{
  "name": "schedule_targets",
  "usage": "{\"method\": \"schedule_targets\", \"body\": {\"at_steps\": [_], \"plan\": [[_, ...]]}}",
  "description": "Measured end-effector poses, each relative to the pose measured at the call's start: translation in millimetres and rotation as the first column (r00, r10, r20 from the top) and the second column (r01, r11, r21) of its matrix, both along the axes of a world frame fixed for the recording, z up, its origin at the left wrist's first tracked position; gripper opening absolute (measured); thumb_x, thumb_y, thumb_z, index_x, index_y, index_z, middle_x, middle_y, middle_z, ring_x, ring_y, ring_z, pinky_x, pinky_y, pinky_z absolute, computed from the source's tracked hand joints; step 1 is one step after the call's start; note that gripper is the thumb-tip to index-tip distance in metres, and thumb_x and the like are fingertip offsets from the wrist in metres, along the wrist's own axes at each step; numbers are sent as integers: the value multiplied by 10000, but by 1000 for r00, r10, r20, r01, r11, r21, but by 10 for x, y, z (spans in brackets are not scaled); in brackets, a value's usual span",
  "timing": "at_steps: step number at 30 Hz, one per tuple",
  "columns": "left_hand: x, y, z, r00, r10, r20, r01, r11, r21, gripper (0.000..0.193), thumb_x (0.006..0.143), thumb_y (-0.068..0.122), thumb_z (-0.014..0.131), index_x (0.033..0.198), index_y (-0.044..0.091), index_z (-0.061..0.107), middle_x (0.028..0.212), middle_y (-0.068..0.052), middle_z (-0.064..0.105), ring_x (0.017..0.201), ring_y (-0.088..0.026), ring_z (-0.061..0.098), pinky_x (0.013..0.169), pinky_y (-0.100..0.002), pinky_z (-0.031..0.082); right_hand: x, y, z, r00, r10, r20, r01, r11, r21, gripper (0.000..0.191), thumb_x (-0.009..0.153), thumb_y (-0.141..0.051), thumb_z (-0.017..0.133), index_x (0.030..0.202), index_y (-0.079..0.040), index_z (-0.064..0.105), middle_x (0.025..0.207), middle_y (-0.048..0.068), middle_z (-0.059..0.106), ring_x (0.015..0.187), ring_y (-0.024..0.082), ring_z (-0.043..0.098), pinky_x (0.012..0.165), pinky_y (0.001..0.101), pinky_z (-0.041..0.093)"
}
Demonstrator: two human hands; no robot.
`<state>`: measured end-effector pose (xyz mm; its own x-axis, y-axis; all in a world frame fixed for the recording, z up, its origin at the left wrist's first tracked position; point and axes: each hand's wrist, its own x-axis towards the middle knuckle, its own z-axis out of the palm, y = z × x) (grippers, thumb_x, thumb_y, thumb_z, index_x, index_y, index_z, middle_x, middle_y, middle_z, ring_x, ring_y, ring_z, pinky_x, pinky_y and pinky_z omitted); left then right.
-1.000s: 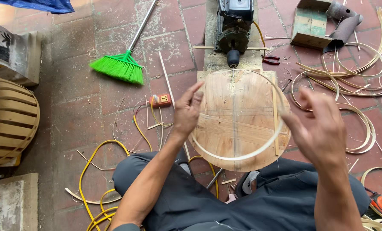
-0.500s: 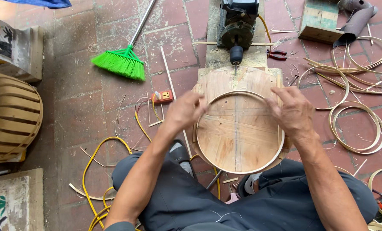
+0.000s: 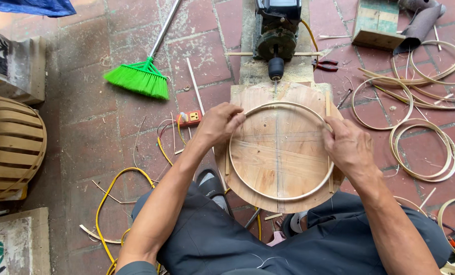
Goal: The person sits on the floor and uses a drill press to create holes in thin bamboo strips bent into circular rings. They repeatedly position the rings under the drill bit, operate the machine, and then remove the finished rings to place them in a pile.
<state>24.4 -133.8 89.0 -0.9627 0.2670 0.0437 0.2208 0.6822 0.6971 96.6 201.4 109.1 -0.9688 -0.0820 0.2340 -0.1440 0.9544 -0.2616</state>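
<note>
On the round wooden board [image 3: 281, 163], both hands [image 3: 220, 125] [image 3: 347, 147] pinch a bamboo hoop [image 3: 281, 196] lying flat.

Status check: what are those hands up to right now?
Left hand and right hand grip the bamboo hoop. Hoop lies flat on round wooden board. Nothing blocking.
</note>
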Motion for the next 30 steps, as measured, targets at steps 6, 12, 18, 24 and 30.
{"method": "schedule_targets", "body": {"at_steps": [6, 12, 18, 24, 30], "plan": [[76, 232, -76, 933, -83, -350, 37, 990, -135, 248, 895, 207, 761, 1125, 116, 744, 919, -113, 662, 844, -322, 691, 779, -443, 558, -65, -57, -28, 1000, -14, 11, 14, 1000, 15, 359, 921, -283, 739, 1248, -137, 725, 963, 130, 715, 789, 308, 713, 681, 445, 571], [74, 187, -75, 940, -94, -328, 39, 985, -170, 305, 830, 227, 800, 1085, 76, 728, 867, -119, 648, 805, -310, 663, 730, -446, 534, -55, 21, -31, 1000, 1, 1, -1, 1000, -11, 297, 931, -245, 727, 1204, -131, 744, 947, 117, 718, 782, 303, 718, 710, 430, 576], [47, 326, -172, 861, -37, -508, -107, 962, -251, 183, 858, 128, 739, 1035, 81, 727, 873, -87, 651, 830, -258, 627, 717, -411, 498, -254, -76, -133, 988, 89, -128, -87, 996, 23, 202, 931, -237, 728, 1074, -96, 753, 902, 110, 701, 740, 271, 693, 647, 391, 567], [-29, 250, -250, 894, -51, -444, -35, 983, -183, 161, 936, 213, 731, 976, 61, 701, 828, -74, 628, 756, -230, 574, 681, -377, 486, -583, -163, -290, 965, 107, -238, -119, 992, -35, 107, 1003, -191, 713, 1009, -96, 762, 863, 74, 700, 751, 205, 668, 646, 343, 563], [-58, 294, -292, 837, -45, -545, -69, 980, -186, 168, 1000, 224, 644, 982, 57, 663, 836, -75, 613, 763, -226, 564, 676, -389, 462, -688, -213, -375, 939, 152, -310, -179, 982, -60, 114, 992, -171, 727, 1008, -59, 741, 892, 83, 697, 786, 209, 671, 687, 335, 570]]}}
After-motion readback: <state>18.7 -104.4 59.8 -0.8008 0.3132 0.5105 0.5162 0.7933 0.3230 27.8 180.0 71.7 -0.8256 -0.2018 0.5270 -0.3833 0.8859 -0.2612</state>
